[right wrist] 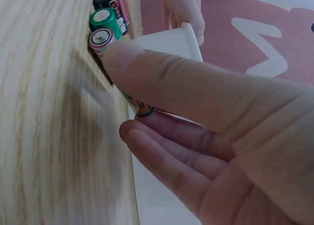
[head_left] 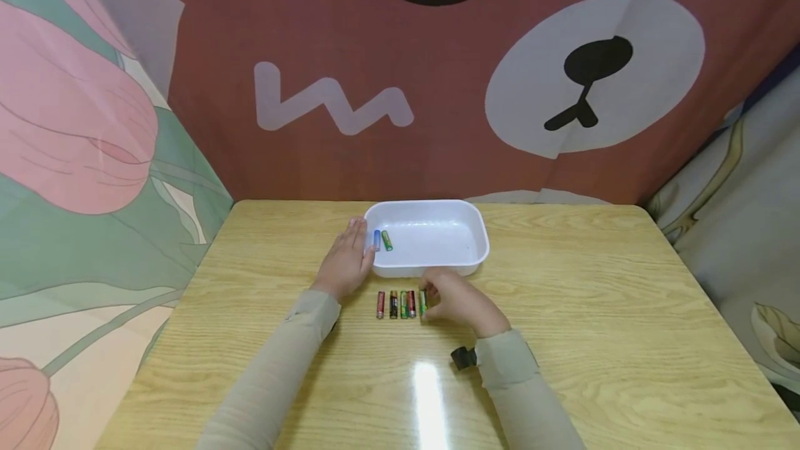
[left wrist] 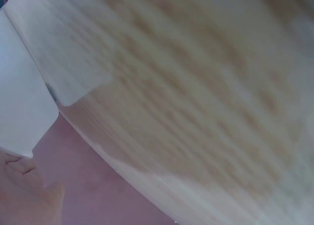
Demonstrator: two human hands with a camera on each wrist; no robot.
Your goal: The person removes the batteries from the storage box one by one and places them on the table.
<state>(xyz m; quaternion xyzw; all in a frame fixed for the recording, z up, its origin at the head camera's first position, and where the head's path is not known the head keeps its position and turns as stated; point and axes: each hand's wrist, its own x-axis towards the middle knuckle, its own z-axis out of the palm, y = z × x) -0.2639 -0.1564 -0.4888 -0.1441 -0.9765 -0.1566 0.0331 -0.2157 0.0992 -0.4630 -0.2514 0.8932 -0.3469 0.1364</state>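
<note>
A white plastic tray (head_left: 431,271) stands at the back of the table, with a blue battery (head_left: 377,239) and a green battery (head_left: 387,240) lying at its left end. My left hand (head_left: 345,259) rests along the tray's left side, fingers straight and thumb by the near corner. In front of the tray, my right hand (head_left: 459,301) pinches a green battery (head_left: 423,303) at the right end of a row, its thumb covering part of it in the right wrist view. Left of it are a red-and-black battery (head_left: 411,303), another green battery (head_left: 403,305), a black battery (head_left: 393,304) and a red battery (head_left: 380,305).
The wooden table (head_left: 600,339) reaches back to a red cloth (head_left: 437,151) with a cartoon face. Patterned curtains hang at both sides. A small black device (head_left: 463,357) sits by the right wrist.
</note>
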